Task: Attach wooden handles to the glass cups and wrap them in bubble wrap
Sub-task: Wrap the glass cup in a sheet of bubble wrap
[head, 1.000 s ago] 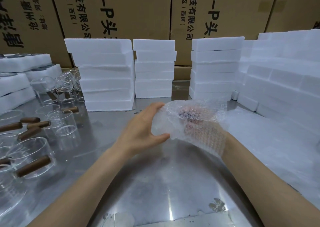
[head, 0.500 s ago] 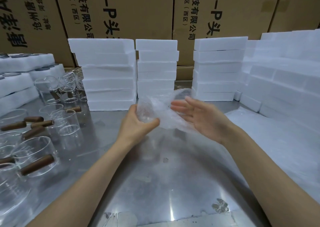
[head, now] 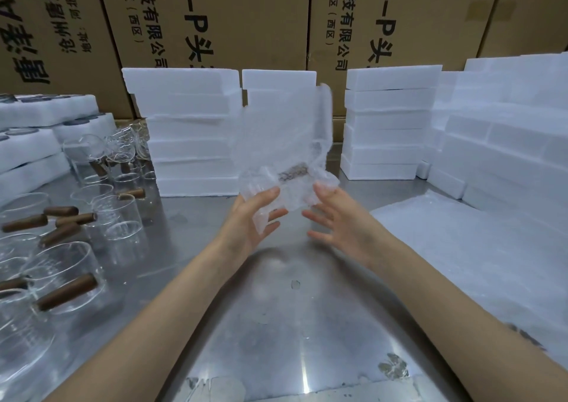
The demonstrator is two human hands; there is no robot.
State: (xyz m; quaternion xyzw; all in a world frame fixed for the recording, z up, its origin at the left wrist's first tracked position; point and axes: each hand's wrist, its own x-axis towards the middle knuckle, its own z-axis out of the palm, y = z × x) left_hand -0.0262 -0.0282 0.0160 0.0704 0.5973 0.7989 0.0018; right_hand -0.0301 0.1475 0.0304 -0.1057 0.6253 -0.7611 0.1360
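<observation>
Mid-wrap above the steel table [head: 276, 324]: left hand [head: 249, 220] curled round the bubble-wrapped cup [head: 285, 183], steadying it; right hand [head: 341, 226] spread, apparently touching, to smooth the loose flap.

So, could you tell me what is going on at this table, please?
A person is wrapping a glass cup with a wooden handle in a clear bubble wrap sheet above the shiny metal table. The left hand holds the bundle from below, while the right hand is open beside it. One flap of the wrap stands up loose. More handled glass cups wait at the left, and white foam block stacks stand behind.
</observation>
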